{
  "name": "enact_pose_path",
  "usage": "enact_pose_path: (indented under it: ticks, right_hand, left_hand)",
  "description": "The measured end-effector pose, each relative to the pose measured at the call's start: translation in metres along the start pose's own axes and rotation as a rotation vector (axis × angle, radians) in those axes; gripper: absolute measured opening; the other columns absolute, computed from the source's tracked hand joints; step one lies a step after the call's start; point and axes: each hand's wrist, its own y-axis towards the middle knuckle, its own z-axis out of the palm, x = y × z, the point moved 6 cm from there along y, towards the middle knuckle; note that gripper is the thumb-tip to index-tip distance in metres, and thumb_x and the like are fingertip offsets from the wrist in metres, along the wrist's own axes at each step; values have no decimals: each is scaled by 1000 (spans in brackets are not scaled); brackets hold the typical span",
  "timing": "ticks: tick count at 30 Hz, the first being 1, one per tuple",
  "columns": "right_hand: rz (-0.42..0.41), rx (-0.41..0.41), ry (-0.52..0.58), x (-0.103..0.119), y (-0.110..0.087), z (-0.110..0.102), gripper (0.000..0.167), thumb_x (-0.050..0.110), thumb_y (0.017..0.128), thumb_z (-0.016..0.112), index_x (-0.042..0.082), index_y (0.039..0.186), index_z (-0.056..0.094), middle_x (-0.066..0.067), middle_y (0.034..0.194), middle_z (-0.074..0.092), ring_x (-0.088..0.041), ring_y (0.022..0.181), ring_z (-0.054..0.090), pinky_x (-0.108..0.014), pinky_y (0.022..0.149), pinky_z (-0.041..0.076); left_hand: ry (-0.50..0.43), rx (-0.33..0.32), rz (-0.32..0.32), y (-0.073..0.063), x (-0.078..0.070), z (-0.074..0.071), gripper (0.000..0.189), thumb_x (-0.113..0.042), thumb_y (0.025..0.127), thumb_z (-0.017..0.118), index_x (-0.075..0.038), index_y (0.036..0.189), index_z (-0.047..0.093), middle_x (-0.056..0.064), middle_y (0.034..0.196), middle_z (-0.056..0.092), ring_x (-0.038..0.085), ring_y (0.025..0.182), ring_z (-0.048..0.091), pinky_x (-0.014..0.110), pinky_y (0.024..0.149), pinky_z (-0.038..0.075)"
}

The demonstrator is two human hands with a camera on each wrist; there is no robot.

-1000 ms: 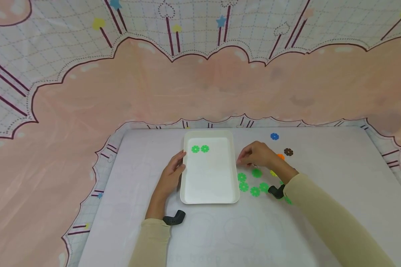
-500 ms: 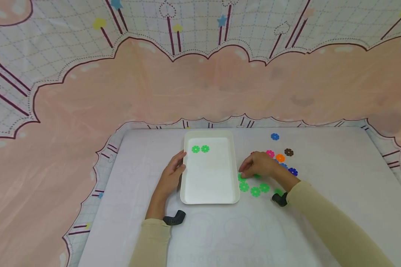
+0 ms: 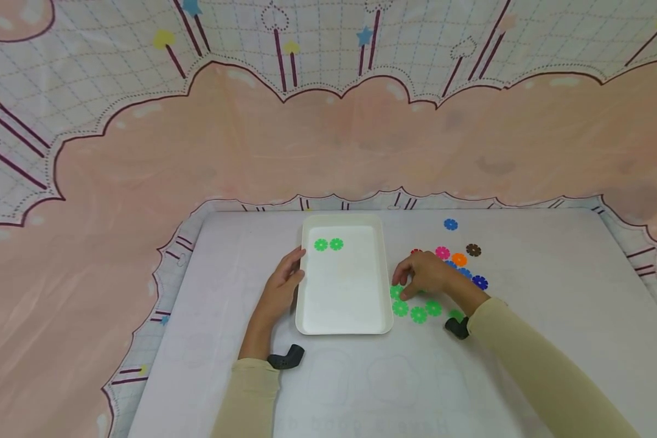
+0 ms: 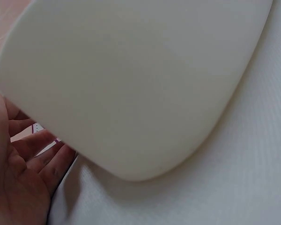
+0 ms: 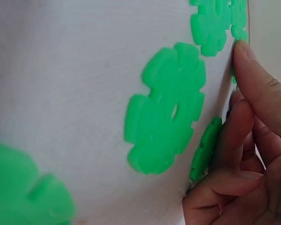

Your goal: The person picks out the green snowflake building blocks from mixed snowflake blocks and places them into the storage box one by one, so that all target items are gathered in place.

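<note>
My left hand (image 3: 277, 286) rests against the left rim of the white tray (image 3: 344, 331), thumb and fingers touching its side. Part of those fingers is hidden by the tray (image 4: 131, 93) in the left wrist view. Two green flower-shaped discs (image 3: 328, 244) lie side by side in the tray's upper left. Just right of the tray, my right hand (image 3: 424, 272) hovers low over a green disc (image 3: 396, 292), thumb and forefinger spread with the disc showing between them. The right wrist view has the right thumb (image 5: 260, 84) close to another disc, beside a flat green disc (image 5: 168, 110).
More green discs (image 3: 418, 314) lie below my right hand. Beyond it are pink (image 3: 442, 252), orange (image 3: 459, 260), brown (image 3: 473, 250) and blue discs (image 3: 451, 224). A white cloth (image 3: 361, 389) covers the table, and a patterned curtain (image 3: 328, 146) stands behind.
My right hand has moved down from beside the tray's right rim to the nearest green discs, and its thumb and forefinger have parted. The left hand and tray stay put.
</note>
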Motion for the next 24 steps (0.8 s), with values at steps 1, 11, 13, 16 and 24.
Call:
enact_pose_path:
  ticks: [1,11,13,16,24]
  right_hand:
    - [-2,0,-6,0,0,0,23,15,74,92,25,88,77,2,87,67,-20,90,56,-30,76,52]
    - [-72,56,-49,0,5,-5,26,18,73,93,19,84,69,1,84,62,-20,87,54,-31,77,49]
    - [-86,74,-33,-1,6,-6,27,18,73,93,18,83,67,0,83,61,-20,85,54,-31,75,47]
    - [-88,106,14,-3,7,-9,26,18,73,92,17,83,68,0,83,61,-21,83,54,-32,74,46]
    - [-108,162,105,-14,14,-14,19,24,78,89,15,84,73,-1,90,63,-22,96,52,-33,79,45]
  left_hand:
    - [5,-1,-8,-1,-2,0,49,-7,107,46,-9,156,41,3,169,28,27,157,25,49,128,22]
    - [-6,15,-6,-9,-29,2,49,-3,106,45,-1,155,39,11,168,27,31,156,26,51,127,23]
    - [2,7,-9,-6,-22,2,49,-4,106,45,-2,155,39,9,169,27,30,156,25,50,127,22]
    - [7,-4,-12,-1,-10,1,50,-5,107,45,-5,156,39,6,169,26,28,157,25,48,128,22]
    - [18,-23,25,1,-4,1,48,-10,106,50,-13,154,45,-2,166,33,24,155,30,49,125,28]
